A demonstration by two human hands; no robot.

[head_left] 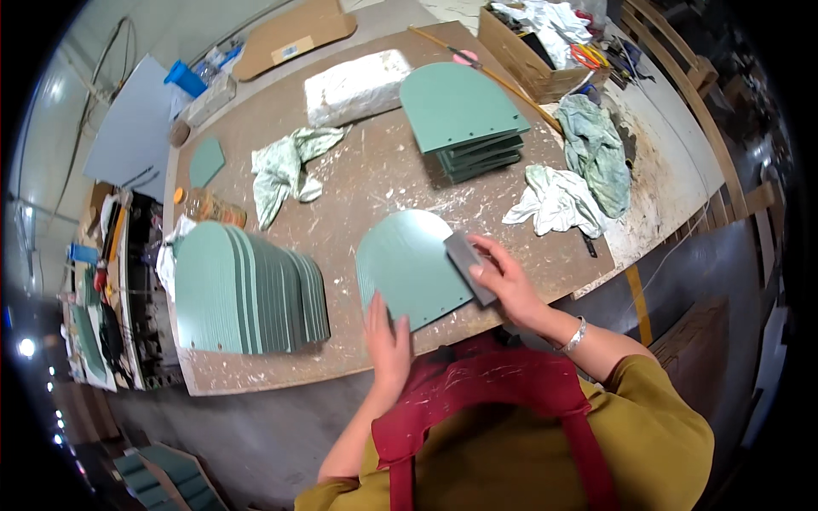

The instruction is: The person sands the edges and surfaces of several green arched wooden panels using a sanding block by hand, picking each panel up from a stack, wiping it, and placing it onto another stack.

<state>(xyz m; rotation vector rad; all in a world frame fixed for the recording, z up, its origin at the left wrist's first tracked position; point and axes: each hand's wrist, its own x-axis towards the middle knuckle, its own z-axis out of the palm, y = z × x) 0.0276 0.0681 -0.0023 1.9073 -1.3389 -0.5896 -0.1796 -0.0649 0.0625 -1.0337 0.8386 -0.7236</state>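
A green round-topped panel [405, 260] lies flat on the worktable in front of me, with small holes along its straight near edge. My right hand [513, 285] grips a grey sanding block [464, 262], which rests against the panel's right edge. At the panel's lower left, my left hand [389, 343] has its fingers stretched out, touching the edge and holding nothing. To the left, a row of similar green panels [209, 289] stands on edge, packed close together. Farther back on the right sits a pile of flat green panels [460, 102].
Crumpled rags [285, 170] lie behind the panel, with more cloths [558, 200] at the right. A white wrapped block [358, 85], an orange-capped bottle [209, 207] and a long wooden stick [511, 89] are on the table [341, 358]. A box of tools and rags [528, 60] stands back right.
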